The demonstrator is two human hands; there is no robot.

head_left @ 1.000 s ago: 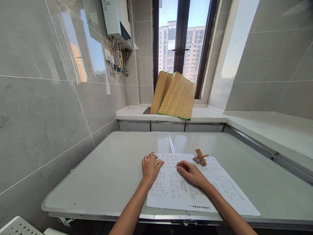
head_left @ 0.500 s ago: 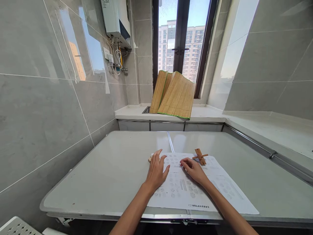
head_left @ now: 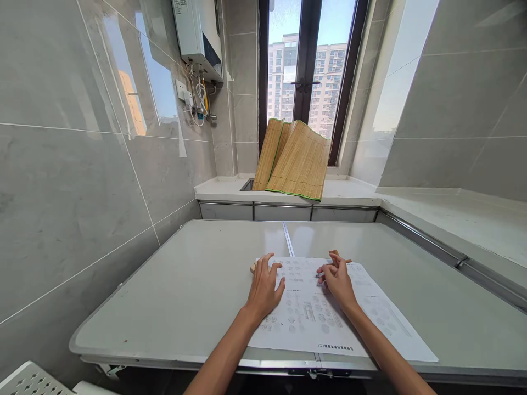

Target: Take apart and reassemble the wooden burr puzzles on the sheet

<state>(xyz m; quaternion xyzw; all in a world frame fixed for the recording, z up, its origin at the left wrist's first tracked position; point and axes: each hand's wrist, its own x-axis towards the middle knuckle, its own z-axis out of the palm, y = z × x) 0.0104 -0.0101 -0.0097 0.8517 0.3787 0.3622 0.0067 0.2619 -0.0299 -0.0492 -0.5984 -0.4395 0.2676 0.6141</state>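
Across the whole frame ran grey tiled walls (head_left: 74,181), glossy and catching reflections, with a dark-framed window (head_left: 307,66) at top centre showing apartment blocks outside. Upper left of centre, a white water heater (head_left: 197,33) hung on the tiles with pipes below it. Below the window, a folded bamboo mat (head_left: 294,162) leaned upright on the pale counter ledge (head_left: 349,189). Filling the lower half sat the grey folding table (head_left: 193,280), its seam running down the middle. On it, lower centre, lay the printed instruction sheet (head_left: 308,323), flat and covered in small diagrams. And there were the hands! The left hand (head_left: 265,288) rested palm down at the sheet's upper left corner, fingers spread and pinching nothing, with a small wooden piece (head_left: 252,267) peeking out just beside its fingertips, on the table's surface. The right hand (head_left: 338,280) reached to the sheet's top edge, right of centre, fingers curled onto the wooden cross puzzle (head_left: 345,260); most of that puzzle was hidden behind the hand, so whether the fingers had actually closed on it could not be told.
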